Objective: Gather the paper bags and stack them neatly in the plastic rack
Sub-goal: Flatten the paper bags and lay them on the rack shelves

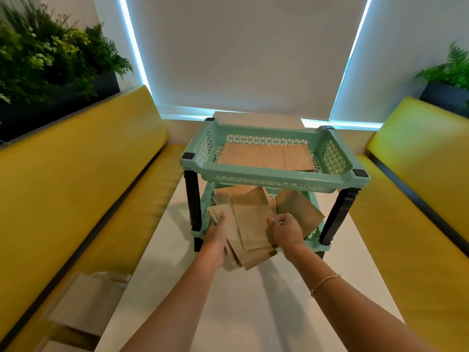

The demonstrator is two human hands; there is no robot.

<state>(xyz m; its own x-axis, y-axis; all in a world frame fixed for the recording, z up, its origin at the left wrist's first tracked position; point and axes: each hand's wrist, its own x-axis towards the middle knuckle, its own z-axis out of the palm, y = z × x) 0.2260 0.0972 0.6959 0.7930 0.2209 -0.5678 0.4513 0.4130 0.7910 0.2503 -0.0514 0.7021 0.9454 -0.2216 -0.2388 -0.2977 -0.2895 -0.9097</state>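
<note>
I'm working at the lower tier of the mint-green plastic rack (274, 174) in the middle of the frame, feeding in a fanned bundle of brown paper bags (250, 224). My left hand (218, 237) is cupping the bundle's left edge, thumb on top and fingers curled underneath. My right hand (286, 231) is pinching the bags' right edge between thumb and curled fingers. The bundle is lying half in, half out: its far end is under the upper tray, its near end is hanging over the rack's front lip above the white table (253, 313). Another loose bag is sitting askew in the lower tier, just right of my right hand. A flat stack of bags (266, 156) is already lying in the top tray. So I'm judging this as mid-task, with the lower tier being loaded. Next I'm needing to square the splayed edges together, then slide the lot fully inside without catching that front lip.
</note>
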